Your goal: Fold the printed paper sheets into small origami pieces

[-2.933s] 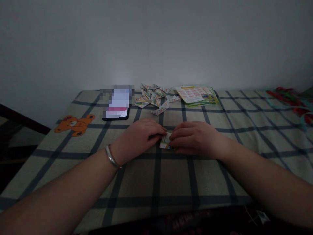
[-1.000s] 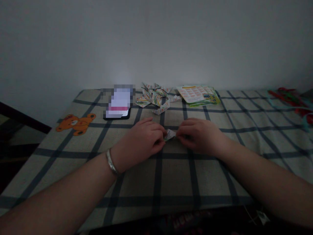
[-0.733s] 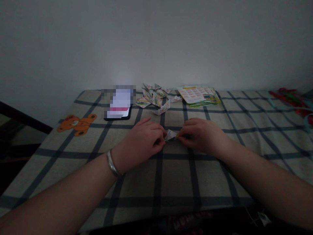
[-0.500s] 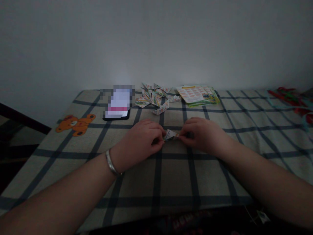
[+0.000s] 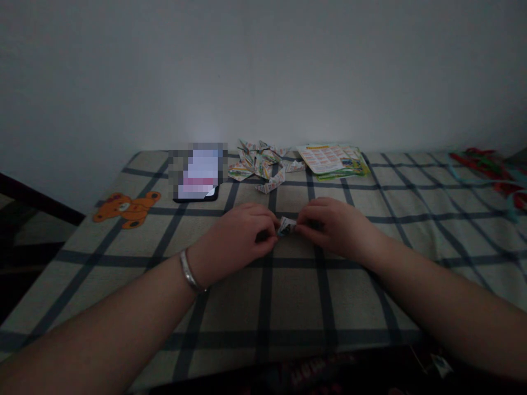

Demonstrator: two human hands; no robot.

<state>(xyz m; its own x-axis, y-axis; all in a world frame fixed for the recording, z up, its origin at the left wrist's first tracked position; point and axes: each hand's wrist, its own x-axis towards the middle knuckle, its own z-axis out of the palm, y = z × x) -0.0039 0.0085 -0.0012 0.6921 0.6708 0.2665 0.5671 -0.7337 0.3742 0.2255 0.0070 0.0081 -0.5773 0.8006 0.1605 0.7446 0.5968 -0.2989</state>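
A small folded piece of printed paper is held between my two hands, just above or on the checked tablecloth; I cannot tell which. My left hand, with a silver bangle at the wrist, pinches its left end between thumb and fingers. At the other end, my right hand pinches it in the same way. Both sets of fingertips cover parts of the paper. Beyond my hands lies a loose heap of folded paper pieces, made from similar printed paper.
A lit phone, its screen blurred, lies left of the heap. To the right is a stack of printed sheets. An orange bear cutout lies at the left, and tangled red and green strips at the far right. A wall stands behind.
My right hand has shifted slightly left, closer to my left hand. Less of the folded paper shows between the fingers, and a dark printed patch now faces up.
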